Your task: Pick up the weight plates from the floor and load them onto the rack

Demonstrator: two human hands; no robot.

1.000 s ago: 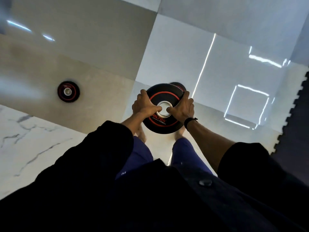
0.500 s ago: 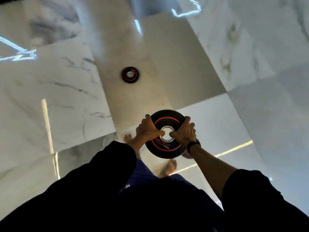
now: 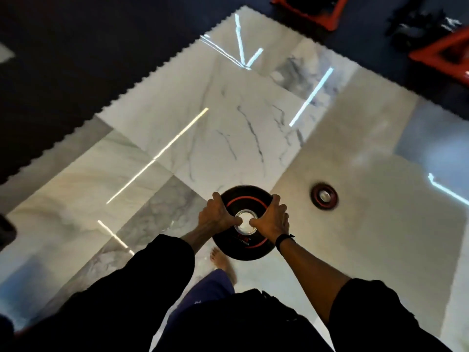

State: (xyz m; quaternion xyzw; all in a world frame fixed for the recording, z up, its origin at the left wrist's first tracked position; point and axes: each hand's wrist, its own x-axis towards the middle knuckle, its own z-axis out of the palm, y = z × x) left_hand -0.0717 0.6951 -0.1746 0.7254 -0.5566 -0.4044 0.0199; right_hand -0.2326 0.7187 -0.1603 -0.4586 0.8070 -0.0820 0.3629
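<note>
Two hands are carrying one black weight plate flat, face up, clear of the floor and in front of the person's waist. Left hand is gripping the left rim, right hand the right rim; on each, the fingers are curling over the outer edge while the thumb is reaching in to the steel centre ring. Both hands are lying equally near the plate, one on either side of the bore, so the load is sitting balanced between them.

Plate: round, thick, matte rubber-like coating, red ring on the face, polished metal hub; lettering partly hidden. A second, smaller plate of like finish is lying flat on the floor, to the right and well apart.

Floor: glossy marble-pattern tiles, reflecting strip lights, judged slippery under the bare foot. Dark interlocking mat is bordering it; red frame parts are showing at far right, possibly the rack, ahead and right of the carried plate. Judgement: the bore will need turning upright to meet a peg.
</note>
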